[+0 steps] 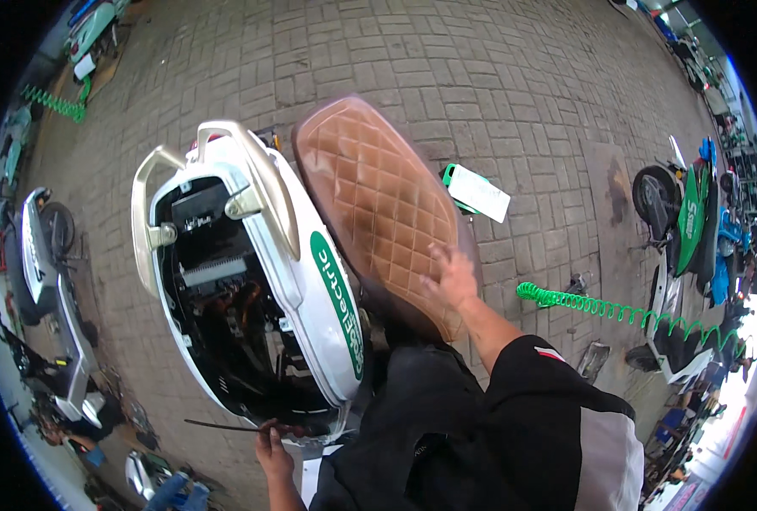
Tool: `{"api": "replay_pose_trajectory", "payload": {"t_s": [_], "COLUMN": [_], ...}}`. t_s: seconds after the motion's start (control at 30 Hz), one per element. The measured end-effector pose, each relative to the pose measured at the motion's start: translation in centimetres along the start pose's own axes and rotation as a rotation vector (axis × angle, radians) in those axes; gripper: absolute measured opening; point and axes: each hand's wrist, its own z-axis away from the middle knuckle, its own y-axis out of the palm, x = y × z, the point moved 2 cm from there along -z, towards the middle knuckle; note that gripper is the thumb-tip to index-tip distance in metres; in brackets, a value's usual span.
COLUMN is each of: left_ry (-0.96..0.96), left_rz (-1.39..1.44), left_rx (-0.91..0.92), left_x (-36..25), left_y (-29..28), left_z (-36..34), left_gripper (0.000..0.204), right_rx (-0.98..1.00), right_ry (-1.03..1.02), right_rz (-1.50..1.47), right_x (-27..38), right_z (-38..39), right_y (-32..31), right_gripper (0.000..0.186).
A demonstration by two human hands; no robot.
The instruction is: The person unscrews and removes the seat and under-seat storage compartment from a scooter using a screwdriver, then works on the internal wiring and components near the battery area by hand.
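My right hand [453, 278] rests, fingers spread, on the front part of a brown quilted scooter seat [370, 179], holding nothing. The seat has come off or swung aside and lies to the right of the white scooter body [263, 192]. Its opening shows a black inner bay with a grey finned box [215, 271], some wires and a black box [198, 209]. At the bay's near edge my left hand [275, 451] is closed round a screwdriver [225, 425], its thin dark shaft pointing left and its dark red handle partly hidden by the fingers.
Beige grab rails [268, 192] rise around the scooter's rear. Right of the seat a white sheet [479, 192] lies over a green item. A coiled green air hose [600, 305] stretches toward a green scooter [689, 209]. Another scooter [55, 307] stands at left on the brick floor.
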Motion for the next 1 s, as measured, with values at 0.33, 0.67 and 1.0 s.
{"api": "replay_pose_trajectory", "payload": {"t_s": [0.33,0.67,1.0], "left_ry": [-0.071,0.062,0.066], "left_rz": [-0.308,-0.432,-0.247], "left_rx": [0.027,0.193,0.243], "left_x": [0.7,-2.4,0.8], "left_y": [0.8,3.3,2.8], "left_z": [-0.2,-2.0,-5.0], "left_gripper": [0.024,0.022,0.019], "right_rx": [0.022,-0.105,-0.478], "right_ry": [0.498,0.585,0.773], "right_rz": [-0.309,-0.482,-0.544], "right_x": [-9.0,-9.0,-8.1], "right_z": [-3.7,3.5,7.2], "right_y": [2.7,7.1,11.0], "right_gripper": [0.125,0.123,0.121]}}
